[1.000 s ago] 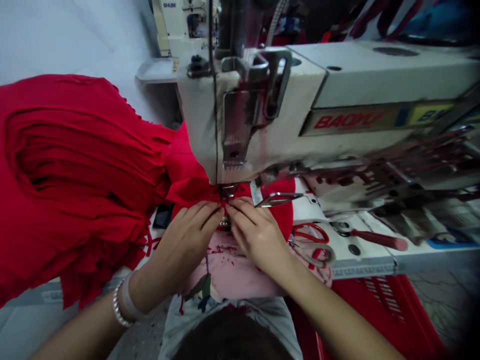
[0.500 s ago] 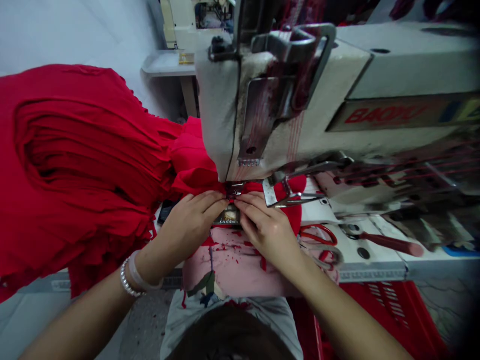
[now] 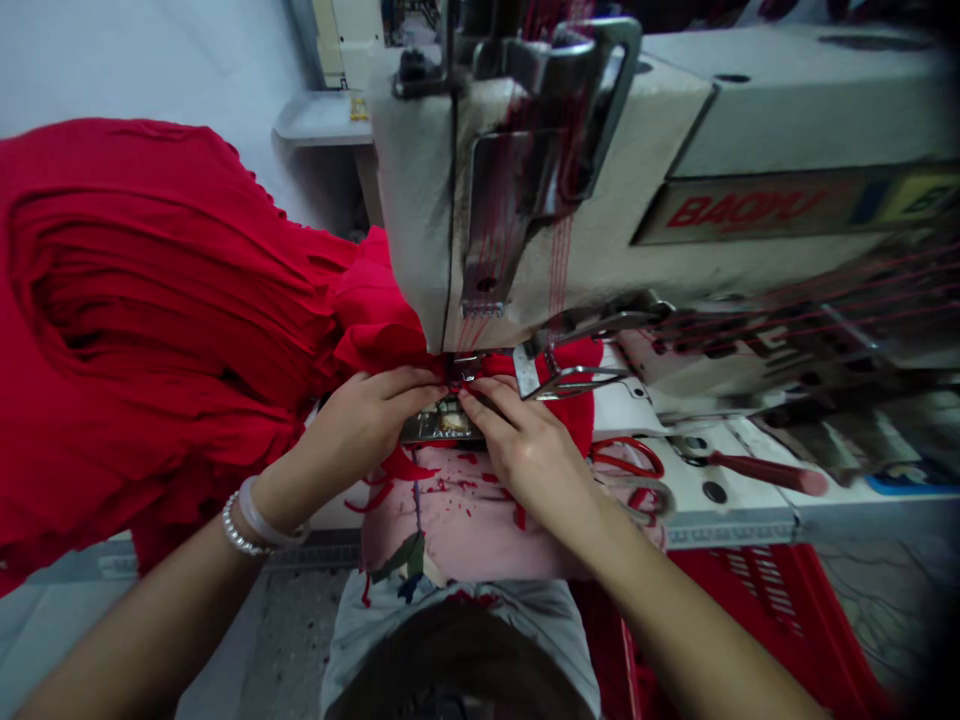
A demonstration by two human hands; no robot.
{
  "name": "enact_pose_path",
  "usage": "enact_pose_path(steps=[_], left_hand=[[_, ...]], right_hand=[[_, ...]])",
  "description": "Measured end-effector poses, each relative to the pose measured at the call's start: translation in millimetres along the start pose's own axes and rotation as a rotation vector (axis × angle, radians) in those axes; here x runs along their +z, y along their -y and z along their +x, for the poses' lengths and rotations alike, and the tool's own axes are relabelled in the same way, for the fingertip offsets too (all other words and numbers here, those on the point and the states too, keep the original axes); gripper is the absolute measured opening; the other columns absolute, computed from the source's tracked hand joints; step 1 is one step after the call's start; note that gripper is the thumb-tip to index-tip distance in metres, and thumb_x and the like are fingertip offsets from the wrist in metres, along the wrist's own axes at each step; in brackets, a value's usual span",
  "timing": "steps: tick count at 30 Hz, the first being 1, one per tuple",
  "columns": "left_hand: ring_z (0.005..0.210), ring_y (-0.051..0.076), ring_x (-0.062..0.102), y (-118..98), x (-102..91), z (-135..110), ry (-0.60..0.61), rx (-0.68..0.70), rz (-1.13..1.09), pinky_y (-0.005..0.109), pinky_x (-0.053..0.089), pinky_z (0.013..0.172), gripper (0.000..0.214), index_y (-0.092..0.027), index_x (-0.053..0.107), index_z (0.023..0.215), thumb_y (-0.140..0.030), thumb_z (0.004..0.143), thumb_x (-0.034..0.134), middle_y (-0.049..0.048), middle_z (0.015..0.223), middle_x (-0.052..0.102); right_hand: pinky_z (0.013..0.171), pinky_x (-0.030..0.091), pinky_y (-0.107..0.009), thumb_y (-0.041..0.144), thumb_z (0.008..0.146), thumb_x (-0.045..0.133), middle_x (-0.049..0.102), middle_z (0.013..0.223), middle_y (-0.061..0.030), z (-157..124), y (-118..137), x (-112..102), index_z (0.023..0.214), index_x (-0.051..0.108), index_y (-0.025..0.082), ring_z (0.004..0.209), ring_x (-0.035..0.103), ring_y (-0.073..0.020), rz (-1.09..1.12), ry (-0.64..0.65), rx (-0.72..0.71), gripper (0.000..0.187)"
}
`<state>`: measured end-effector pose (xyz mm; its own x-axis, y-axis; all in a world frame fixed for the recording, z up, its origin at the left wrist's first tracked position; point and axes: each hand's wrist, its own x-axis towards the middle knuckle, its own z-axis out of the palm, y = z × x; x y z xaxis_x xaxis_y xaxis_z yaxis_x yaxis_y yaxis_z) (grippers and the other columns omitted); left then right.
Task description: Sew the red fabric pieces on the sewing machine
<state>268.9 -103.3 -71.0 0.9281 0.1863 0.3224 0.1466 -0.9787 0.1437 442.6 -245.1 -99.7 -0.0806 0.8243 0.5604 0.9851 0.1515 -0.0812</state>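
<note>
Red fabric (image 3: 576, 412) lies under the head of a white sewing machine (image 3: 412, 200), with several red threads running down to the needles. My left hand (image 3: 364, 415) is just left of the metal presser foot (image 3: 465, 368), fingers together and fingertips pressed on the fabric edge. On the other side, my right hand (image 3: 532, 450) pinches the fabric edge close in front of the foot. Both sets of fingertips are near the needles, and the fabric beneath them is mostly hidden. Between the hands a metal plate (image 3: 450, 424) shows.
A thick folded pile of red fabric (image 3: 150, 290) fills the left. Pink cloth (image 3: 480, 540) with red scraps covers the front edge. Red-handled scissors (image 3: 630, 458) and a screwdriver (image 3: 772, 472) lie at right. Below stands a red plastic basket (image 3: 817, 620).
The view has shifted slightly, so the machine appears farther left and higher. My left hand has drawn a little left, away from the right; red scraps beneath it show more. Both hands stay at the presser foot.
</note>
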Motion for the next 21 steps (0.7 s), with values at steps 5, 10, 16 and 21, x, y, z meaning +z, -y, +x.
enact_pose_path(steps=[5,10,16,21], left_hand=[[0.114,0.021,0.064,-9.8,4.4,-2.6,-0.063,0.034,0.120,0.032,0.050,0.079,0.044,-0.015,0.064,0.123,-0.002,0.091,0.037,0.0090,0.125,0.067],[0.115,0.021,0.063,-15.5,6.2,-4.2,-0.083,0.045,0.164,0.032,0.048,0.082,0.041,-0.012,0.063,0.123,-0.003,0.092,0.038,0.0116,0.123,0.068],[0.116,0.022,0.062,-13.5,13.2,-8.1,-0.082,0.035,0.175,0.033,0.048,0.083,0.040,-0.012,0.061,0.126,-0.005,0.093,0.039,0.0135,0.125,0.066],[0.113,0.024,0.064,-18.0,13.5,-7.6,-0.126,0.068,0.206,0.034,0.048,0.081,0.037,-0.009,0.061,0.123,-0.005,0.094,0.039,0.0141,0.124,0.067]], right_hand=[[0.085,0.056,-0.039,0.005,0.092,0.044,0.064,0.121,-0.0168,1.6,4.3,-2.4,0.124,0.063,0.007,0.106,0.058,-0.0257,-0.093,0.066,0.014,0.038],[0.086,0.056,-0.041,0.005,0.092,0.043,0.063,0.122,-0.0170,-0.1,4.0,-1.3,0.125,0.062,0.005,0.111,0.056,-0.0277,-0.088,0.063,-0.007,0.038],[0.089,0.056,-0.041,0.005,0.094,0.040,0.062,0.127,-0.0156,-3.8,2.2,-1.1,0.128,0.061,0.006,0.120,0.053,-0.0270,-0.048,0.071,0.006,0.040],[0.089,0.057,-0.041,0.007,0.094,0.043,0.065,0.120,-0.0189,3.7,9.3,-3.9,0.121,0.063,0.000,0.113,0.058,-0.0290,-0.173,0.063,-0.080,0.035]])
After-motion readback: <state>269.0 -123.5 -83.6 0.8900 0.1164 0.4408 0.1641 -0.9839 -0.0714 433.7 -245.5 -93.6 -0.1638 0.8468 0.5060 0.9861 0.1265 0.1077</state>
